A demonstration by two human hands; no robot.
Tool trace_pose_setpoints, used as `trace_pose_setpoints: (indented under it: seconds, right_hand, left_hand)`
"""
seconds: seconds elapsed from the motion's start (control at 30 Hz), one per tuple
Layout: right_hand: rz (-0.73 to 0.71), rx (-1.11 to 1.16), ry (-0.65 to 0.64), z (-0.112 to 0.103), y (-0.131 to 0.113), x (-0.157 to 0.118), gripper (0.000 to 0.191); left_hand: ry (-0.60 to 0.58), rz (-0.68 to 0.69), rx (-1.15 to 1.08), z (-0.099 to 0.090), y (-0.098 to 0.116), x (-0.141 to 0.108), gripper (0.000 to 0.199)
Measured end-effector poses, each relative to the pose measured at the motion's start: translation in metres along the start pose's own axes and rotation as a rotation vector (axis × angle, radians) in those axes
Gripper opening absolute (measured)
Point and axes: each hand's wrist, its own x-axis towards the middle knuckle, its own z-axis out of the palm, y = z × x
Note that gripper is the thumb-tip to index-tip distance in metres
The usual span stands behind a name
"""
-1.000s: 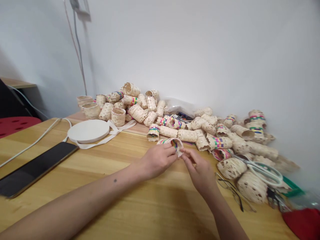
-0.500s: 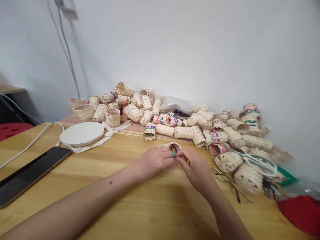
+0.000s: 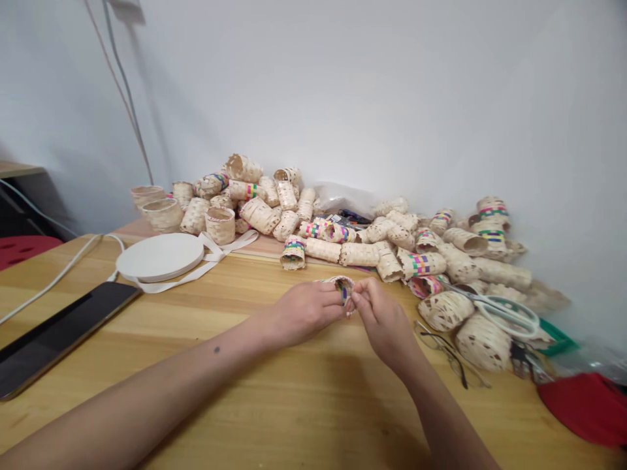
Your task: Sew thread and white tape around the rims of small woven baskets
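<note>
Closely cupped, the left hand (image 3: 304,313) and the right hand (image 3: 385,320) meet above the wooden table (image 3: 235,290), both nearly closed, with a small woven basket (image 3: 343,290) held between them. The left fingers (image 3: 326,297) curl around one side of the basket, while the right fingertips (image 3: 360,294) pinch at it beside a multicoloured woven band (image 3: 344,294). The fingers hide much of the band, so I cannot tell exactly which strip they grip. A pinch this short and close suits such thin material: the left hand steadies the body of the basket, leaving the right to work one small spot, and gentle pressure should keep the light wall from buckling. Just beyond the hands, a large heap of pale woven baskets (image 3: 360,254) runs along the white wall (image 3: 392,98), many with similar coloured bands. Near the right hand lie a pair of eyeglasses (image 3: 443,349) and, on the heap's edge, scissors with white loop handles (image 3: 509,318). Off to the left are a roll of white webbing (image 3: 160,257), its loose tail trailing across the table, and a dark smartphone (image 3: 59,339).
</note>
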Motion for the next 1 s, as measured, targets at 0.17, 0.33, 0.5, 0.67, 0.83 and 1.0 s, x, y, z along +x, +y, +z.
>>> trace_pose_setpoints:
  seconds: [0.17,0.33,0.5,0.67,0.83,1.0]
  right_hand:
    - [0.000,0.050,-0.073,-0.002,-0.004,0.001,0.011]
    - [-0.031,0.145,0.049,-0.005,-0.007,0.000,0.020]
    - [-0.051,0.355,0.119,-0.008,-0.009,-0.005,0.017]
    - [-0.094,0.381,0.160,-0.010,-0.007,-0.007,0.017]
    - [-0.198,0.168,0.169,-0.009,-0.002,-0.001,0.017]
    - [-0.329,-0.054,0.137,-0.004,0.005,0.002,0.021]
  left_hand:
    - [-0.024,-0.029,0.033,-0.002,-0.002,-0.001,0.027]
    - [0.002,-0.065,-0.018,-0.005,-0.001,0.001,0.027]
    - [0.027,-0.167,-0.083,-0.009,-0.001,0.002,0.024]
    - [0.122,-0.327,-0.227,-0.013,-0.005,0.002,0.018]
    - [0.210,-0.476,-0.361,-0.014,-0.008,0.003,0.012]
    - [0.208,-0.563,-0.417,-0.013,-0.011,0.001,0.015]
